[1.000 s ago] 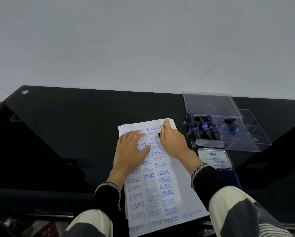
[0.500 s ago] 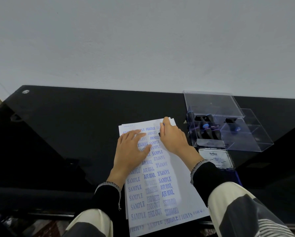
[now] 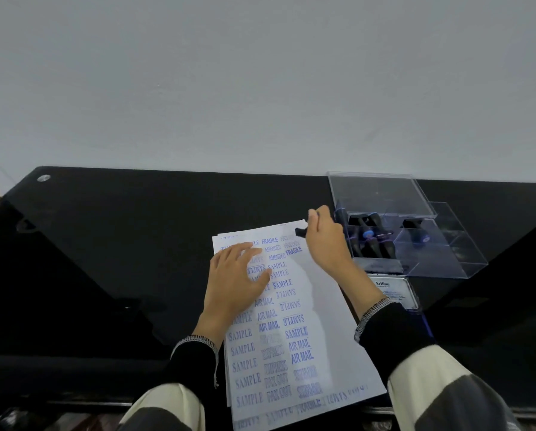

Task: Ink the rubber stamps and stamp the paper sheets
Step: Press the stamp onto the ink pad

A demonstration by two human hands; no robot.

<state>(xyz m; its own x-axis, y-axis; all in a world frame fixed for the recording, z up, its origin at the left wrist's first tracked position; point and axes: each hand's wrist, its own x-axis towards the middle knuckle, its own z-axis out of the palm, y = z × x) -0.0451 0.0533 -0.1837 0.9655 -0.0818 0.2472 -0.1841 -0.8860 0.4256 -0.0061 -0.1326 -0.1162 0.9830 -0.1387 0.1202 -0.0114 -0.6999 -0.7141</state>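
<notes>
While left hand (image 3: 234,279) flattens sheets (image 3: 319,325) (several stacked), right hand (image 3: 325,241) grips one stamp (image 3: 300,232).

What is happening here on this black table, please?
A person is stamping white paper sheets already full of blue words like SAMPLE and AIR MAIL. The left hand lies flat on the sheets. The right hand holds a small black rubber stamp above their far corner, beside the clear plastic stamp box.
</notes>
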